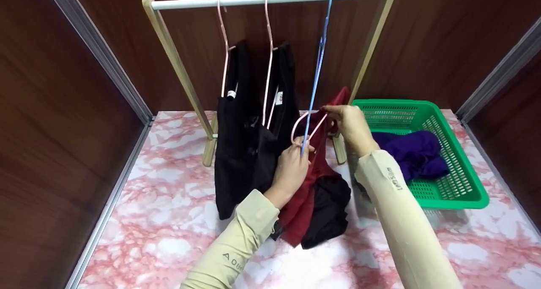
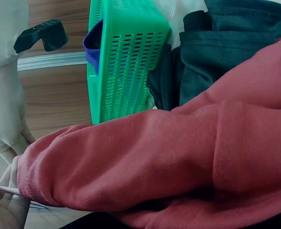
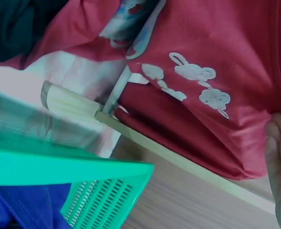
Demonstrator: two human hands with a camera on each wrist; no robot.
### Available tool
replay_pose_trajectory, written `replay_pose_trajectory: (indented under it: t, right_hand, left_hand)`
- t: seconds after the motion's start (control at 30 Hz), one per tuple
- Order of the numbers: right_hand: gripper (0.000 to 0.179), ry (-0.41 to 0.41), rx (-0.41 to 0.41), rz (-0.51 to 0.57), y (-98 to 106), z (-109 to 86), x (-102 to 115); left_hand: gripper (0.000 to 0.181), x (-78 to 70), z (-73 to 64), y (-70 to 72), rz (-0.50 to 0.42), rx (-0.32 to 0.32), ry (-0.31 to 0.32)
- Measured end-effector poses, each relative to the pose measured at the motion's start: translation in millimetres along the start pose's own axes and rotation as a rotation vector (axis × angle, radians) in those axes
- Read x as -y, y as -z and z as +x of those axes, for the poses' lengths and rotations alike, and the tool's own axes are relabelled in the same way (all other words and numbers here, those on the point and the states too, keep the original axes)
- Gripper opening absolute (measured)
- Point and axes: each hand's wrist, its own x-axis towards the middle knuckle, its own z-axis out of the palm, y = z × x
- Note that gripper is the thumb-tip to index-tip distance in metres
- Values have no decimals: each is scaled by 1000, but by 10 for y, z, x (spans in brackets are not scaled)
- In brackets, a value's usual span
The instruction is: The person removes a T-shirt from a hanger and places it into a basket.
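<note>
My left hand (image 1: 292, 168) grips a pink hanger (image 1: 294, 130) near its neck, below the rack's rail. A red garment (image 1: 299, 204) with black parts hangs about that hanger; in the right wrist view it carries white cloud-like prints (image 3: 195, 71). My right hand (image 1: 351, 126) pinches the garment's upper edge by the hanger's far arm. A blue hanger (image 1: 315, 84) hangs bare from the rail, its lower end passing in front of my left hand. In the left wrist view a red sleeve-like part (image 2: 126, 157) stretches across, hiding most of the hanger.
The rack has a white rail (image 1: 249, 1) and wooden legs. Two black garments (image 1: 236, 154) hang on pink hangers left of my hands. A green basket (image 1: 469, 170) holding purple cloth (image 1: 422, 154) stands at the right. Brown panels (image 1: 50, 124) enclose the marbled tabletop (image 1: 156, 221).
</note>
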Motion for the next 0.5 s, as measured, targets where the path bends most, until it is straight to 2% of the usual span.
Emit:
replay_pose_trajectory:
  t: [0.2, 0.3, 0.4, 0.5]
  right_hand:
    - [40, 132, 32, -70, 54, -39, -101]
    - [40, 100, 9, -66, 81, -38, -103]
    - [30, 34, -56, -23, 117, -13, -64]
    - [23, 6, -135, 31, 161, 16, -39]
  left_hand:
    - [29, 37, -24, -13, 12, 0, -7]
    - [30, 49, -31, -17, 20, 6, -22]
    - [28, 52, -33, -14, 33, 4, -30]
    - [29, 63, -28, -17, 78, 0, -56]
